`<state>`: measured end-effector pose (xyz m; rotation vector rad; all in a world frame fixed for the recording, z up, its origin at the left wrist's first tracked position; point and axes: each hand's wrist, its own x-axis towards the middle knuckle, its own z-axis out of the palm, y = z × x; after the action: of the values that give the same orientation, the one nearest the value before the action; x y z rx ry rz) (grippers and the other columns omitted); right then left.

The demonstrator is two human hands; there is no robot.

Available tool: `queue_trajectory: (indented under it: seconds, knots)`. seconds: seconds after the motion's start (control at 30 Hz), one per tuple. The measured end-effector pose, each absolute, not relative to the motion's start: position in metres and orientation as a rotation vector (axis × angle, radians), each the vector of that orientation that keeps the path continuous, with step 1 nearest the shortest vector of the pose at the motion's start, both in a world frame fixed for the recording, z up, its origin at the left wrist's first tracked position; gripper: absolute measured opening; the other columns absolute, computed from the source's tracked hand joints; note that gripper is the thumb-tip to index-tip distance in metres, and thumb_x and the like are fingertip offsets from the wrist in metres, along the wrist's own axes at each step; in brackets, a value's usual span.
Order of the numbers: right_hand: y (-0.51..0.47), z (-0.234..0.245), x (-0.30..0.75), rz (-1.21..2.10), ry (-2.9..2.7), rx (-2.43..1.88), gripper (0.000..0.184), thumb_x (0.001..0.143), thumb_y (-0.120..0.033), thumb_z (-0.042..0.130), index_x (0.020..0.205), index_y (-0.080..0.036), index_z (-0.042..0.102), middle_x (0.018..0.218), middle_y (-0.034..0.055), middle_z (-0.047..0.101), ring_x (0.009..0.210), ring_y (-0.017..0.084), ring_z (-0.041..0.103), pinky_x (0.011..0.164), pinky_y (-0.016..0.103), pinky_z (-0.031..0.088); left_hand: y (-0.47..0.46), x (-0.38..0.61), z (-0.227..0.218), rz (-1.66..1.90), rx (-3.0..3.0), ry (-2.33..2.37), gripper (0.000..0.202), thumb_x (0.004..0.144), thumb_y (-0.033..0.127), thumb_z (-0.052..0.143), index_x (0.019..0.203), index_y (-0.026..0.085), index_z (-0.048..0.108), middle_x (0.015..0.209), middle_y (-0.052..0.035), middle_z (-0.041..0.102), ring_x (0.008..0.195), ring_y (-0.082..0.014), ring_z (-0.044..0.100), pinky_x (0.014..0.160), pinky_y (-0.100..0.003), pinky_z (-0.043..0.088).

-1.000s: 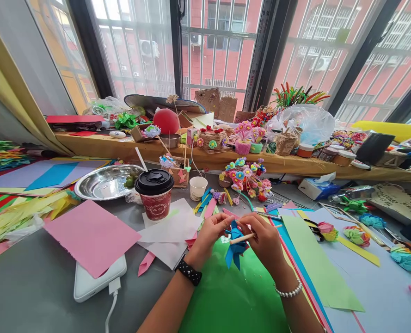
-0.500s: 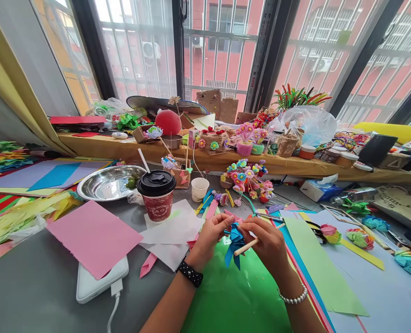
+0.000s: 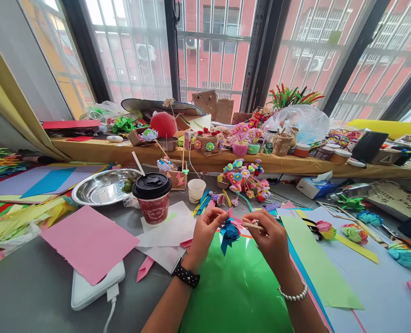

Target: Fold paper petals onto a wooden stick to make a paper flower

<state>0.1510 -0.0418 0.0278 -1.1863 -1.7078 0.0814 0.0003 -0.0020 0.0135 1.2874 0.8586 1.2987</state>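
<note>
A small folded blue paper flower [image 3: 229, 233] hangs between my two hands above a green sheet [image 3: 240, 291]. My left hand [image 3: 205, 233], with a black dotted wristband, pinches the flower's upper left edge. My right hand [image 3: 272, 240], wearing a bead bracelet, is closed on a thin wooden stick [image 3: 254, 225] whose tip points left toward the flower's top petals. Both hands hover just above the grey table.
A red paper cup with black lid [image 3: 153, 196] stands left of my hands. A pink sheet [image 3: 87, 243] lies over a white power bank [image 3: 94, 289]. A steel bowl [image 3: 101, 187], small white cup [image 3: 195, 189], paper flower bunch [image 3: 243, 178] and a light green sheet [image 3: 316, 259] surround them.
The stick has swung from slanting up-right under the flower to lying nearly level, its tip at the flower's top. Both hands rose slightly and the flower looks more gathered.
</note>
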Motion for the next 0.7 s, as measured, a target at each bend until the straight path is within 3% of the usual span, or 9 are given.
queue_trajectory:
  seconds: [0.17,0.3,0.7]
  knots:
    - [-0.039,0.027,0.152,0.15,-1.674,-1.25,0.023,0.083,-0.032,0.045,0.07,-0.019,0.059,0.068,0.0024,0.054,0.06,0.013,0.051,0.054,0.024,0.041,-0.012,0.003,0.013,1.53,1.846,0.947,0.007,0.077,0.023,0.052,0.074,0.018,0.056,0.078,-0.0034,0.054,0.076,-0.015,0.053,0.068,-0.027,0.045]
    - [-0.038,0.026,0.151,0.143,-1.648,-1.276,0.022,0.084,-0.034,0.044,0.074,-0.019,0.057,0.068,0.0017,0.052,0.058,0.013,0.048,0.052,0.023,0.038,-0.018,0.006,0.008,1.584,2.191,0.956,0.01,0.08,0.016,0.046,0.085,0.021,0.054,0.083,-0.0039,0.057,0.082,-0.0151,0.054,0.076,-0.029,0.045]
    - [-0.038,0.027,0.147,0.215,-1.637,-1.283,0.019,0.08,-0.033,0.049,0.07,-0.019,0.054,0.067,-0.0006,0.047,0.056,0.011,0.045,0.049,0.022,0.038,-0.023,0.01,0.0,1.55,2.474,1.048,0.016,0.082,0.014,0.043,0.094,0.022,0.049,0.09,-0.0056,0.059,0.086,-0.0149,0.057,0.077,-0.027,0.047]
